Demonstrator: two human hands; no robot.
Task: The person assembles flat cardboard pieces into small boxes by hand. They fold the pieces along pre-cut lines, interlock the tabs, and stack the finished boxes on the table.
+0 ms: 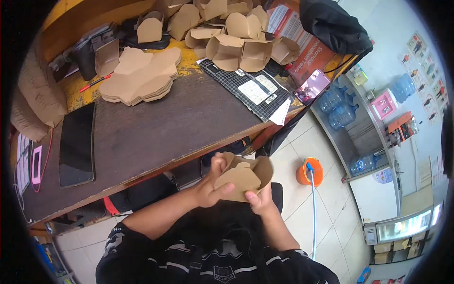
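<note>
Brown cardboard makes the small box (237, 176) which both hands are holding in the air, in front of the near edge of the desk (156, 135) and over the person's lap. Its walls stand up, and one flap leans inward at the top. The left hand (211, 188) grips the box at its left side, with the thumb lying on the near wall. The right hand (261, 199) grips the lower right corner, its thumb also on the near wall; its other fingers are mostly hidden.

On the desk lies a stack of flat cardboard blanks (137, 78), and a red pen (96, 83) is just beside it. Farther back, folded boxes (243, 25) are heaped together, some of them near a black cutting mat (253, 103). A phone (312, 87) leans at the right end, and a dark tablet (77, 147) lies at the left.
</note>
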